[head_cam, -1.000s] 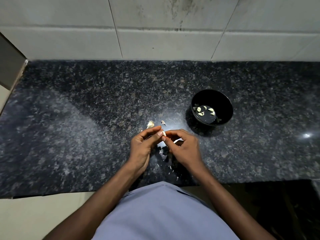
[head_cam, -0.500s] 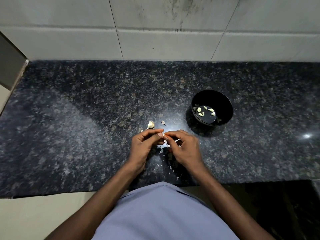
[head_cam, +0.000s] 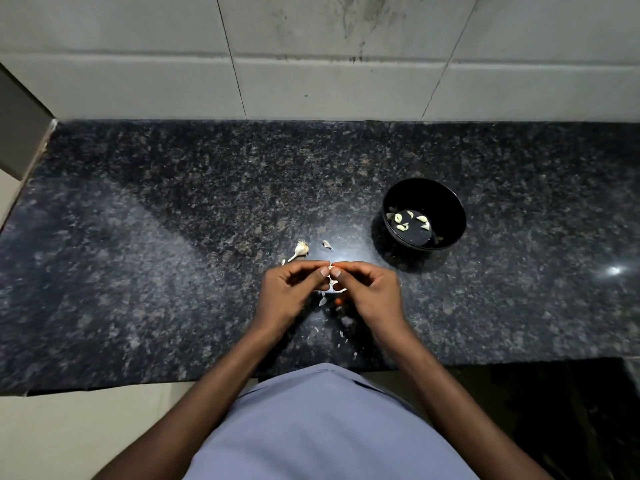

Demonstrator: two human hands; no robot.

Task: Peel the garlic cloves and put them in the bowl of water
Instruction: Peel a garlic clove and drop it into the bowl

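A small garlic clove [head_cam: 334, 273] sits between the fingertips of both hands above the dark granite counter [head_cam: 138, 254]. My left hand [head_cam: 289, 292] pinches it from the left and my right hand [head_cam: 369, 294] pinches it from the right. White skin hangs below the clove. A black bowl of water [head_cam: 446, 206] stands to the right, beyond my right hand, with several peeled cloves [head_cam: 410, 221] in it. The rest of the garlic bulb with its stem [head_cam: 300, 250] lies just beyond my left hand, and a loose piece [head_cam: 327, 244] lies beside it.
Bits of garlic skin [head_cam: 322, 301] lie scattered on the counter under and in front of my hands. A tiled wall [head_cam: 311, 57] closes off the back of the counter. The counter's front edge runs just before my body.
Both hands stay together on the clove; the fingers have shifted slightly, and a bit more skin hangs and lies below them.
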